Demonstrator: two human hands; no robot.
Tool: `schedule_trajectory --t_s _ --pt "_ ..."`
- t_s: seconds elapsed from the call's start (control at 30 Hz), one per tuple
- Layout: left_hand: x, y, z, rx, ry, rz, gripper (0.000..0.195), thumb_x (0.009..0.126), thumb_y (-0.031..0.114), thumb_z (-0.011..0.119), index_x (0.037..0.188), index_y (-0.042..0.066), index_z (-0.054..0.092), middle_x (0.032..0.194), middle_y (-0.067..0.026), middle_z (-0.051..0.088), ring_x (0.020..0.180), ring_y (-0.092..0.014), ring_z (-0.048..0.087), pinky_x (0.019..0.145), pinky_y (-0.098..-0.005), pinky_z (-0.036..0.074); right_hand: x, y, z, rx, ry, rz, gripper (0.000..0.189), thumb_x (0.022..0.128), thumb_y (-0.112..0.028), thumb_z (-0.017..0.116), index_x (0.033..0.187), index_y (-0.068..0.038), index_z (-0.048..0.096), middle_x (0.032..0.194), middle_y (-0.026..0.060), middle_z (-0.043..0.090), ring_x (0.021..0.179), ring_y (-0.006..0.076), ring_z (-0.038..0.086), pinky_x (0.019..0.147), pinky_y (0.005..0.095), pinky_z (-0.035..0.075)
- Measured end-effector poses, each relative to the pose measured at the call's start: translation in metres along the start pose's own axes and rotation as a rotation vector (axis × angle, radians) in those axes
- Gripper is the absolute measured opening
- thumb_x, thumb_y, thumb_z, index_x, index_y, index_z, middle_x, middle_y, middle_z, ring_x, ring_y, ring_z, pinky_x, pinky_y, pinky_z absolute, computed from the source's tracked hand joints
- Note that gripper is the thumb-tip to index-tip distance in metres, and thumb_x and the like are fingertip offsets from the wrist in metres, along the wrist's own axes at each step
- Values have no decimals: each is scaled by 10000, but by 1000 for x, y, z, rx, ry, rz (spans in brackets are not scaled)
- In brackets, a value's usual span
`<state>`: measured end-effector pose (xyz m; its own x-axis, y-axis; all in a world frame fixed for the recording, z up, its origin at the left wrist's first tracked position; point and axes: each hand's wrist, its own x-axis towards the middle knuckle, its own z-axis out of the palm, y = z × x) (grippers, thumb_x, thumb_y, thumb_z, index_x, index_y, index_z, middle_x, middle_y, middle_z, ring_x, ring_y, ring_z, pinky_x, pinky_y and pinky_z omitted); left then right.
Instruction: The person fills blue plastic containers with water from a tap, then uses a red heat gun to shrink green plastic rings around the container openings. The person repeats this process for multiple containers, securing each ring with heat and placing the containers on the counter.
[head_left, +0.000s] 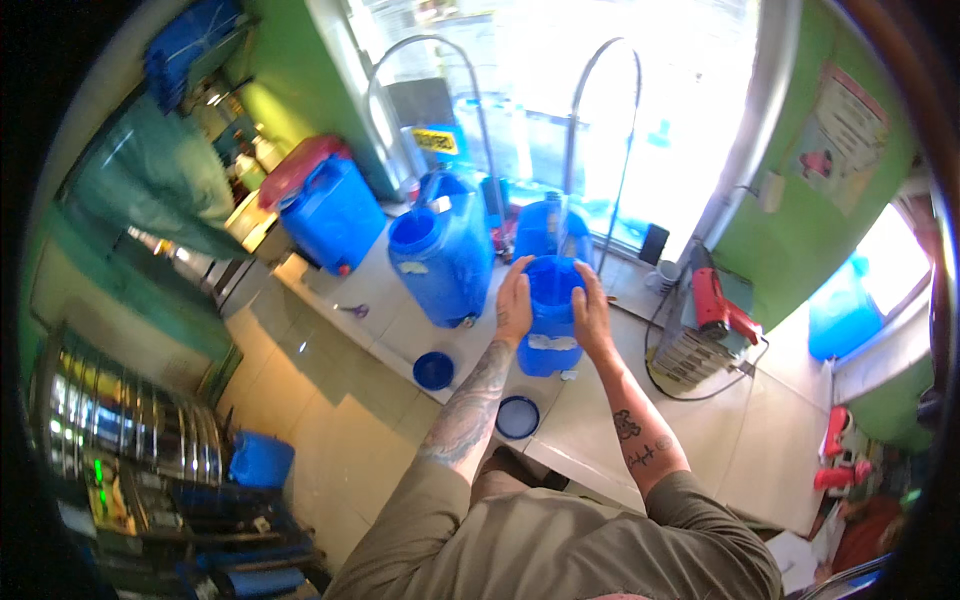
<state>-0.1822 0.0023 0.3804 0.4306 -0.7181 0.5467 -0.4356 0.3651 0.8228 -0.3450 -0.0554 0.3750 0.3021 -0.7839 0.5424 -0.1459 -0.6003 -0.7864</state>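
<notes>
A blue plastic water container (551, 349) stands on the tiled counter, its wide round mouth uncovered. My left hand (515, 300) rests flat against the left side of that mouth, and my right hand (592, 307) against its right side, so the neck is between both palms. A thin stream falls into the mouth from the curved metal spout (574, 97) above. To the left, a second blue container (450, 277) is also uncovered, beneath another curved spout (472, 67). Two round blue lids, one (433, 371) near my left forearm and one (518, 418) at the counter edge, lie apart.
Purple-handled scissors (358, 310) and a third blue container (337, 217) are at the left of the counter. A red heat gun (709, 296) lies on a box at the right, its cord looping over the counter. A white cup (663, 277) stands by the window.
</notes>
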Motion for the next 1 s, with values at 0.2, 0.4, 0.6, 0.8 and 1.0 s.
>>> schedule_trajectory --t_s 0.2,0.4,0.6,0.8,1.0 --pt "0 -1 -3 -3 -24 -34 404 1034 187 382 1342 13 578 1355 -180 599 1300 -321 533 1114 -388 374 -1 -11 -6 -60 -19 -30 474 1011 -283 471 1421 -46 484 1448 226 496 1401 383 410 1166 463 302" --pt "0 -4 -4 -36 -26 -19 406 1040 202 385 1339 12 582 1356 -187 596 1287 -317 537 1101 -391 385 -1 -19 -11 -47 -37 -2 468 1009 -272 488 1420 -48 484 1450 203 505 1418 364 398 1166 459 308" --pt "1 -3 -3 10 -9 19 456 1047 273 378 1332 -11 593 1329 -183 615 1222 -290 577 1057 -384 419 -1 -19 -12 -52 -49 -9 481 1010 -284 483 1428 -48 475 1466 203 488 1426 362 386 1171 455 299" --pt "1 1 -4 -59 -28 -21 420 1044 232 383 1332 9 592 1339 -185 610 1256 -310 562 1072 -390 412 -3 -16 -11 -45 -56 14 498 1012 -314 484 1435 -53 472 1477 219 472 1435 369 372 1176 455 293" --pt "1 3 -3 -58 -15 -2 419 1040 226 380 1321 6 599 1310 -175 629 1219 -301 587 1050 -386 432 -2 -14 -11 -22 -58 29 504 1011 -322 488 1442 -61 469 1488 233 456 1439 377 361 1180 456 282"
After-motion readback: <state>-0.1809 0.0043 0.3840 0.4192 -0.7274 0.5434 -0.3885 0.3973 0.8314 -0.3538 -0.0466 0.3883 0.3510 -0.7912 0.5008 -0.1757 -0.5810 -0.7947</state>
